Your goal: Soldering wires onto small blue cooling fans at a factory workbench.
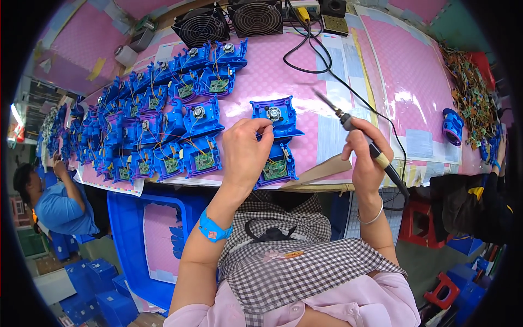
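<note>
In front of me on the bench lies a blue plastic housing (286, 131) with a round metal part (274, 113) in its upper half. Below it sits a lower blue section with a green circuit board (274, 170). My left hand (246, 154) reaches over the left side of this housing, thumb and fingertips pinched together beside the round part. Whatever is between those fingertips is too small or hidden to name. To the right, my right hand (366, 152) grips a soldering iron (381, 159) by its dark handle, its tip pointing up and left, apart from the housing.
Many similar blue housings (199, 117) with wires and boards crowd the bench's left side. Two black fans (256, 19) stand at the back. The iron's black cable (354, 90) crosses the pink bench top. A heap of wired parts (466, 92) lies far right; a person (62, 201) works at left.
</note>
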A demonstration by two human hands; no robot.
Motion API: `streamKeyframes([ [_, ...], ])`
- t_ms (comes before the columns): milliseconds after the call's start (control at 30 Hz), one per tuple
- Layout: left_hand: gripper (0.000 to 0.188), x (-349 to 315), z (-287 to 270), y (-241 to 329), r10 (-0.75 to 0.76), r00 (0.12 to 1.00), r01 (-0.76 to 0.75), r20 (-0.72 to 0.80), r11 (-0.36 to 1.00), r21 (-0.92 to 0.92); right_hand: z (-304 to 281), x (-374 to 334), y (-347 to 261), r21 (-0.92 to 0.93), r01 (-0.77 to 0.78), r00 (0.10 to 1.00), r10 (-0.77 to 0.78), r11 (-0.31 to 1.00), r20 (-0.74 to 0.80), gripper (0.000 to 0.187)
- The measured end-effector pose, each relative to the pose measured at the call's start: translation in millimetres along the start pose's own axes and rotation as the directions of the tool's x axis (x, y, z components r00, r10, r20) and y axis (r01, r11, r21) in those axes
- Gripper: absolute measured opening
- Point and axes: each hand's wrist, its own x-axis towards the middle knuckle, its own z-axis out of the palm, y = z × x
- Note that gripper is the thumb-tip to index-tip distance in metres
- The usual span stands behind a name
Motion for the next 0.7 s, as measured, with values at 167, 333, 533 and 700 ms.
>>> streamKeyframes([
  [167,0.012,-5,-9,8,0.123,0.989,-0.112,-0.080,0.986,0.125,-11,-4,3,0.019,0.139,0.990,-0.139,0.990,-0.013,0.027],
  [333,0.013,-39,-63,32,-0.180,0.970,0.232,0.161,0.876,-0.423,-8,-4,-9,0.109,0.034,0.999,-0.037,0.993,0.023,0.030],
  [533,0.033,-24,-23,60,0.104,0.979,-0.136,0.173,0.973,0.185,10,-14,-16,0.139,0.067,0.996,-0.074,0.988,0.049,0.027],
  [700,0.024,-2,24,39,-0.020,0.907,-0.212,0.421,0.841,0.498,0,-21,-16,0.168,0.126,0.990,-0.114,0.978,-0.081,0.025],
])
